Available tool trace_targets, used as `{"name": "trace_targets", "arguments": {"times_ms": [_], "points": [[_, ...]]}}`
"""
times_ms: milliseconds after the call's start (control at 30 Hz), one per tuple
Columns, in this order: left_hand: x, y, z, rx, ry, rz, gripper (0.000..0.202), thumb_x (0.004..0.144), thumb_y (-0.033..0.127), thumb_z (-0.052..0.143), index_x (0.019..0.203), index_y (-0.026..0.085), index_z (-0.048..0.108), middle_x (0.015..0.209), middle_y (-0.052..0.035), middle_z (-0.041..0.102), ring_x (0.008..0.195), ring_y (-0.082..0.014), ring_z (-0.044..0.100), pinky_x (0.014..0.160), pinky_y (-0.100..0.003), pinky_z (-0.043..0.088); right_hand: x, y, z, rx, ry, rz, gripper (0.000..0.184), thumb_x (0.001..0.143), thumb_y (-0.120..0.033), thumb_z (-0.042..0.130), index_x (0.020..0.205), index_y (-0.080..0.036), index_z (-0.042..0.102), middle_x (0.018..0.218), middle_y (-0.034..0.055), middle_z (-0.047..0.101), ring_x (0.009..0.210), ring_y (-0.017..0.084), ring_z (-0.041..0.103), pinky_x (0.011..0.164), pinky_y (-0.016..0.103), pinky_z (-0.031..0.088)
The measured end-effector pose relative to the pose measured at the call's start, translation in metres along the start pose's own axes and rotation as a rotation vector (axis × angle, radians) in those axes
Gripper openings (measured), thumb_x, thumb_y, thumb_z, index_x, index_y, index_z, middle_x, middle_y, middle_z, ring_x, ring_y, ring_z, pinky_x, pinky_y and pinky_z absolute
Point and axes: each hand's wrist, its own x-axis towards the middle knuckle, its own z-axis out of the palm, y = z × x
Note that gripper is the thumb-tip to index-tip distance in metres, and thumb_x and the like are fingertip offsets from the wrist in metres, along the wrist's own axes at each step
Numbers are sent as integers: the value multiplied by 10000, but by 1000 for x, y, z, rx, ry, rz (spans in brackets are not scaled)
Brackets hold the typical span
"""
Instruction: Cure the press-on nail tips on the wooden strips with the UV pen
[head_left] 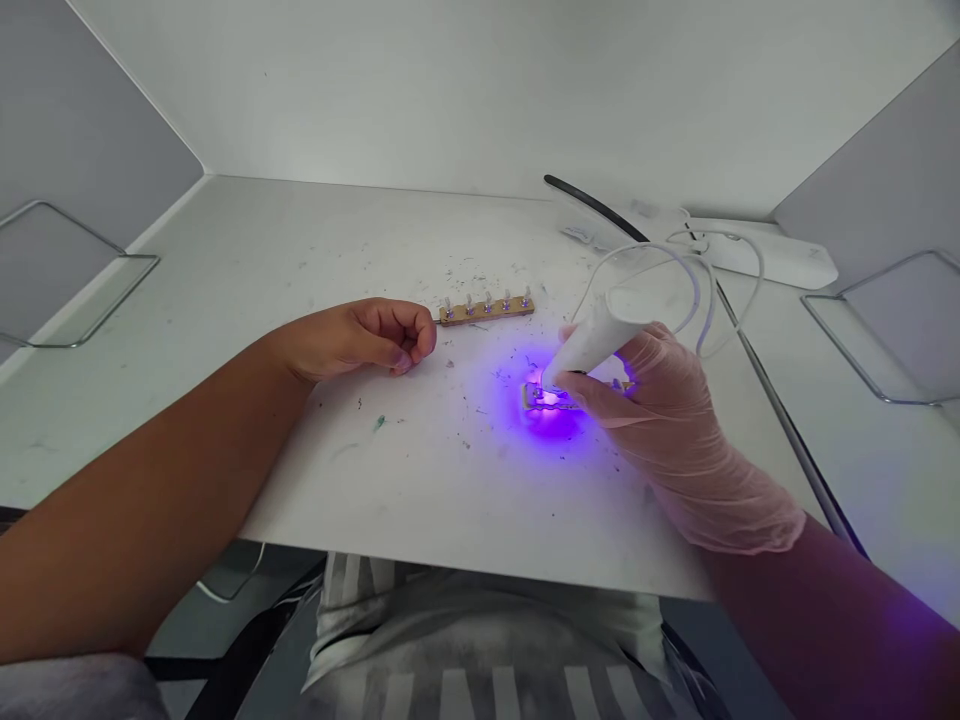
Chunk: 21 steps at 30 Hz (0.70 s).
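Observation:
My right hand (671, 415), in a thin translucent glove, grips a white handheld UV lamp (596, 335) tilted down toward the table. Its violet light falls on a small strip (532, 398) lying under the lamp's head, partly hidden by the lamp and my fingers. My bare left hand (375, 335) rests on the table with its fingers curled closed. Just beyond its knuckles lies a wooden strip (486, 314) with a row of several small shiny pieces standing on it. A thin metal pin at the strip's end reaches to my left knuckles; I see no grip on it.
Small specks and scraps dot the white table (390, 480). At the back right are a black curved bar (596, 207), a white device (780, 258) and a looped white cable (709, 310). Wire frames (877, 395) stand at both sides, by the grey side panels.

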Motion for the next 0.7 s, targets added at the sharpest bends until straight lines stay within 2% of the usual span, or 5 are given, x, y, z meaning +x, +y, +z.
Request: {"name": "trace_targets", "arguments": {"times_ms": [333, 533, 633, 700], "points": [[1, 5, 4, 115, 23, -125, 108, 701, 273, 685, 741, 207, 609, 651, 34, 476, 585, -78, 413, 571, -226, 386, 1, 1, 1, -39, 5, 6, 71, 790, -314, 712, 807, -266, 663, 717, -9, 645, 702, 197, 606, 755, 405, 468], [-2, 7, 2, 276, 12, -219, 143, 756, 357, 672, 766, 217, 642, 659, 36, 478, 599, -84, 409, 585, -231, 359, -2, 2, 2, -48, 24, 1, 76, 787, -323, 714, 817, -266, 674, 709, -9, 639, 706, 199, 604, 740, 394, 460], [-3, 9, 4, 364, 13, -247, 218, 786, 377, 644, 703, 209, 533, 629, 44, 414, 566, -84, 352, 547, -243, 311, -1, 2, 2, -80, 41, -20, 83, 769, -308, 733, 796, -264, 667, 685, -14, 632, 706, 201, 599, 759, 402, 452], [-3, 9, 5, 456, 74, -264, 304, 790, 365, 633, 661, 204, 409, 613, 50, 359, 545, -83, 302, 520, -253, 267, 0, 1, 2, -106, 34, -28, 78, 766, -296, 727, 769, -260, 657, 668, -14, 627, 701, 203, 592, 766, 408, 448]]}}
